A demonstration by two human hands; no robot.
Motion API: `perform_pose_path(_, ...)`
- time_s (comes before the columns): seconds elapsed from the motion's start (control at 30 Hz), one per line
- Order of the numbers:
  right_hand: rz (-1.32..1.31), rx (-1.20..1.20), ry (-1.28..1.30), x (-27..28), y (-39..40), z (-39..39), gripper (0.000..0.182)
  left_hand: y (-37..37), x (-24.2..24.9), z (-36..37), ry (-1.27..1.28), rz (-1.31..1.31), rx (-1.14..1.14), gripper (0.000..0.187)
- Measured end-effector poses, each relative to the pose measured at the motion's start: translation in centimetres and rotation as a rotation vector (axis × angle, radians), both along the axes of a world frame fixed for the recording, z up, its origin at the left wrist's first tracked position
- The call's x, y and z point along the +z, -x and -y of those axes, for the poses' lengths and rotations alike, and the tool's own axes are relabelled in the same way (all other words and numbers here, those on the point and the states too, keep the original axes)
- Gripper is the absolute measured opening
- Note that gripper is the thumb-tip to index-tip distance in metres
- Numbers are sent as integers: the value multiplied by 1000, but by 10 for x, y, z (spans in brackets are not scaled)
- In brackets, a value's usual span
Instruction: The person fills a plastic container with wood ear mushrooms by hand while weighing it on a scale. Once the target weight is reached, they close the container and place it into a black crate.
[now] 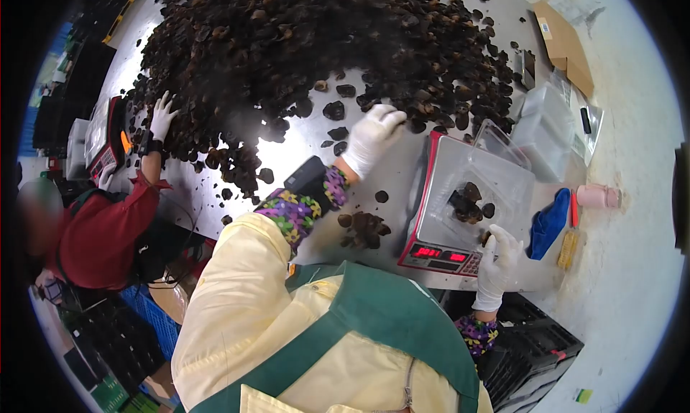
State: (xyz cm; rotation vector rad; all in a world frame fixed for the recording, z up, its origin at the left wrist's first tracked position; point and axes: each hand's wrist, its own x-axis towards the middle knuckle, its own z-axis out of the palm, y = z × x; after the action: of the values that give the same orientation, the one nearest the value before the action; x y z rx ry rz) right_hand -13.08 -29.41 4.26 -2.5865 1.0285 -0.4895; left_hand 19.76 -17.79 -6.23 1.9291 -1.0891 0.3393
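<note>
My left hand, in a white glove, is at the near edge of a large heap of dark brown, mushroom-like pieces. Its fingers are curled together, and whatever they hold is hidden. Beside the tray on a red-edged digital scale, my gloved right hand pinches a small dark mushroom-like piece. Several similar pieces lie in the clear plastic tray on the scale, whose red display is lit. A smaller cluster of pieces sits on the metal table left of the scale.
Clear plastic containers are stacked behind the scale, near a cardboard piece. A blue cloth and a pink cup are at the right. At left, a co-worker in red reaches to the heap beside another scale.
</note>
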Motion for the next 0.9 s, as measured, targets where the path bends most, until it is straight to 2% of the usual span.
perform_pose_path(0.13,-2,4,2,3,0,1,24,61,59,33,215,-35,-225,26)
perform_pose_path(0.23,5,-5,-27,6,-2,2,24,105,73,58,238,-7,-527,30)
perform_pose_path(0.33,-6,-13,-26,5,1,1,24,138,77,69,-320,5,-653,36)
perform_pose_path(0.37,1,-8,-16,3,3,2,23,140,73,67,-321,2,-655,36)
perform_pose_path(0.43,7,-7,-11,2,6,4,23,135,78,54,-59,151,-674,41)
perform_pose_path(0.5,4,-20,0,0,9,4,23,127,86,42,12,96,-679,44)
perform_pose_path(0.57,8,-30,-2,2,10,6,23,95,91,32,45,-23,-602,45)
perform_pose_path(0.63,14,-40,2,3,12,8,24,50,62,16,-9,-83,-302,44)
perform_pose_path(0.7,18,-57,-4,3,12,11,23,5,17,-8,-45,-55,83,54)
perform_pose_path(0.77,27,-61,-2,2,11,13,24,-27,-35,-33,-214,-76,397,68)
perform_pose_path(0.83,28,-59,-1,1,9,15,24,-50,-53,-48,-382,-115,407,82)
perform_pose_path(0.9,41,-47,2,0,7,16,25,-63,-65,-41,-400,-122,372,85)
